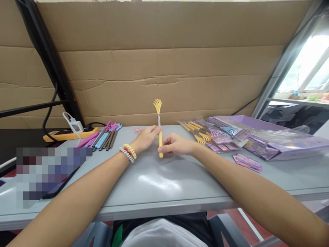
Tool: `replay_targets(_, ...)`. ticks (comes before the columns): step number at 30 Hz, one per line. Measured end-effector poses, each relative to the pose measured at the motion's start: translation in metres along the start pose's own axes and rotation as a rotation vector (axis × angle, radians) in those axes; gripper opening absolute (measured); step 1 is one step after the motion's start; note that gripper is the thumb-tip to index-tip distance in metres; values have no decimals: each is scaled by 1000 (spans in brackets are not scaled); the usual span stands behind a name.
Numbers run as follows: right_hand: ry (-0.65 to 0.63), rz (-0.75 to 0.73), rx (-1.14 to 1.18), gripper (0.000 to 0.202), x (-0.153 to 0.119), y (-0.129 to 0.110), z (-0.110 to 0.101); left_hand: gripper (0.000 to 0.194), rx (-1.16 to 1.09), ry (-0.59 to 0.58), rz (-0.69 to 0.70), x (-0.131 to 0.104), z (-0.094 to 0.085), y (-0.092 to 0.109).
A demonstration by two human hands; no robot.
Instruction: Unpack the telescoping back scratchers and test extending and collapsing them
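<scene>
A yellow back scratcher (160,141) with a hand-shaped head and a short metal shaft stands near upright over the middle of the table, head up. My left hand (147,136), with beaded and coiled bands at its wrist, pinches the upper end of the handle. Lower down, the thumb and fingers of my right hand (174,144) close on the same handle from the right. To the left lies a bunch of pink, blue and dark back scratchers (105,137). On the right, yellow and dark back scratchers in clear bags (196,130) lie in a pile.
A purple box (272,144) stands at the right, with printed cards (247,162) before it. A yellow power strip (61,137) with a white charger (76,125) is at the back left. Cardboard (164,65) walls off the back of the grey table (154,185).
</scene>
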State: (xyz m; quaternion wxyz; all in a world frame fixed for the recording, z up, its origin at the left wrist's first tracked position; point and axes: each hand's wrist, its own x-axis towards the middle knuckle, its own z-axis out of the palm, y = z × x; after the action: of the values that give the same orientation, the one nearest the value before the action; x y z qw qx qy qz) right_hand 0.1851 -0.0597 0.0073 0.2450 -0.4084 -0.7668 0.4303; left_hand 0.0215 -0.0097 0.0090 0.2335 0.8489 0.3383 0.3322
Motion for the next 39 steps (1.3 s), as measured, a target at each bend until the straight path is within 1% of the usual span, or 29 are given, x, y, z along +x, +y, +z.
replay_targets(2, -28, 5, -63, 36, -1, -4, 3, 42, -67, -16, -24, 0, 3, 6)
replay_targets(3, -20, -4, -99, 37, -1, -5, 4, 39, -103, -25, -41, 0, 3, 8)
replay_targets(5, 53, -31, -208, 37, -2, -6, 4, 33, -131, -9, -80, 1, 2, 9)
replay_targets(6, 120, -50, -286, 36, -2, -6, 4, 31, -85, 29, -95, 1, 1, 9)
replay_targets(7, 199, -74, -377, 32, -2, -5, 2, 29, 14, 81, -103, 1, -1, 8)
replay_targets(9, 342, -137, -566, 22, -2, -3, -2, 26, 308, 179, -104, 1, -6, 4)
replay_targets(10, 405, -171, -642, 18, -2, -1, -5, 26, 446, 204, -106, 1, -8, 2)
replay_targets(12, 527, -223, -733, 11, -1, 2, -11, 27, 612, 178, -126, 1, -11, -4)
replay_targets(14, 670, -263, -766, 8, -1, 6, -18, 28, 677, 107, -150, 0, -11, -9)
replay_targets(16, 787, -308, -802, 7, 0, 9, -23, 27, 715, 43, -132, 0, -7, -12)
replay_targets(18, 835, -341, -856, 10, 0, 13, -26, 28, 723, -3, -60, 0, -3, -13)
replay_targets(20, 838, -315, -916, 17, 1, 16, -29, 29, 704, -22, 28, -1, 1, -11)
replay_targets(22, 832, -216, -947, 24, 1, 18, -31, 30, 682, -11, 80, -2, 4, -8)
replay_targets(23, 798, -146, -937, 27, 0, 19, -32, 31, 675, -5, 90, -3, 4, -6)
replay_targets(25, 653, -32, -860, 32, -1, 19, -34, 37, 671, -11, 98, -3, 2, -5)
replay_targets(26, 567, -3, -803, 33, -2, 19, -35, 40, 676, -22, 104, -3, 1, -6)
replay_targets(27, 494, 7, -744, 35, -3, 18, -36, 41, 681, -36, 117, -3, 0, -7)
replay_targets(28, 449, -2, -687, 34, -3, 18, -36, 41, 682, -51, 139, -3, -1, -9)
replay_targets(29, 437, -21, -626, 33, -4, 18, -36, 39, 676, -59, 168, -3, -2, -11)
replay_targets(31, 481, -57, -456, 28, -3, 17, -34, 35, 644, -65, 230, -3, -1, -13)
replay_targets(33, 584, -97, -189, 31, -1, 15, -29, 34, 603, -42, 260, -3, 0, -11)
replay_targets(35, 688, -162, 139, 42, 2, 10, -23, 35, 564, 38, 241, -4, 3, -5)
replay_targets(36, 715, -201, 283, 45, 4, 8, -19, 34, 543, 88, 226, -4, 4, -1)
replay_targets(38, 706, -263, 464, 44, 6, 4, -12, 33, 508, 159, 201, -5, 5, 6)
replay_targets(39, 690, -277, 492, 42, 7, 2, -10, 33, 501, 167, 191, -6, 6, 8)
